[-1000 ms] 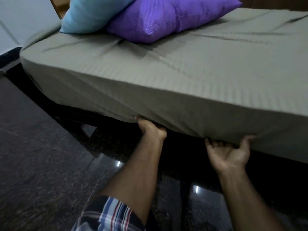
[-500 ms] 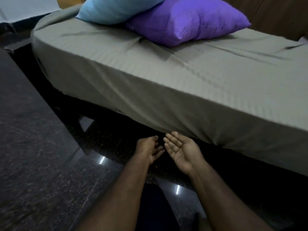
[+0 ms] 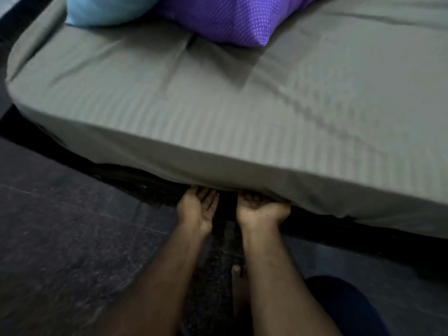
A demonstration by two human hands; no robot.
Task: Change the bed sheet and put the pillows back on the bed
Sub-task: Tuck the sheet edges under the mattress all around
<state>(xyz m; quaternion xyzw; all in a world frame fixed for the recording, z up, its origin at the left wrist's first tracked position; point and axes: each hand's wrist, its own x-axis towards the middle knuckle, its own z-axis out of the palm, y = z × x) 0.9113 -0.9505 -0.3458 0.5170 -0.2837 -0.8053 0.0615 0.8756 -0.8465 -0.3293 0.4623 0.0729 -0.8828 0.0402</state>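
Dark polished floor (image 3: 60,238) runs under the bed, where the grey sheet (image 3: 218,112) lies stretched with both pillows (image 3: 230,18) on top. Left hand (image 3: 197,209) and right hand (image 3: 260,210) reach palm-up beneath its edge — likely tucking; left fingers straight, right fingers hidden.

two pillows (image 3: 218,18), one sheet (image 3: 194,112), two hands (image 3: 197,209)

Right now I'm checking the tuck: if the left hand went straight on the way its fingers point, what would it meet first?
Likely the grey sheet's lower edge, which the left hand nearly touches; depth is unclear.
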